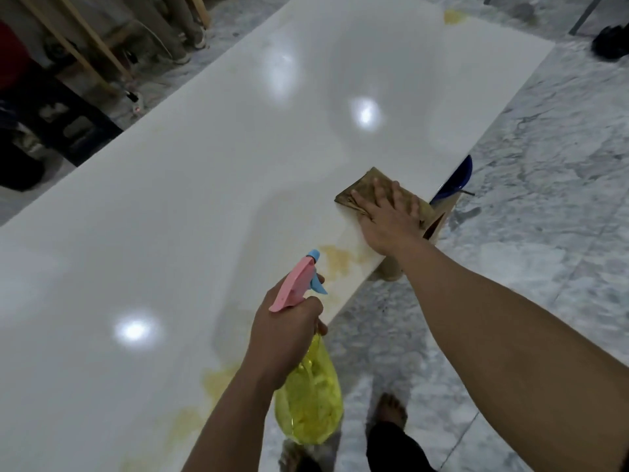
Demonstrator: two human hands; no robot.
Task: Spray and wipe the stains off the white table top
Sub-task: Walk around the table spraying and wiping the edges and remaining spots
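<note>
The white table top (pixel 211 185) is seen from above, and the job looks to be in its middle stretch. A folded brown cloth (pixel 371 190) is pressed flat against the surface near the right-hand edge by the right hand (pixel 388 219), whose fingers are spread and straight on top of it — nothing is pinched or curled round. The patch directly beside the cloth appears pale and mostly clean, which suggests that wiping is under way there.

A spray bottle (pixel 306 386) with a yellow body and a pink and blue trigger head is gripped round its neck by the left hand (pixel 286 335), fingers closed on it, with 1 finger extended toward the trigger. It is held over the table's near edge with the nozzle pointed forward.

At least 3 yellowish stains are still visible: 1 just ahead of the nozzle (pixel 340 260) between the 2 hands, 1 smeared along the near edge (pixel 211 386) beside the left forearm, and 1 at the far corner (pixel 454 16), well apart from both hands. By this count the larger part of the cleaning is judged to be outstanding — the nearest stain probably comes next.
</note>
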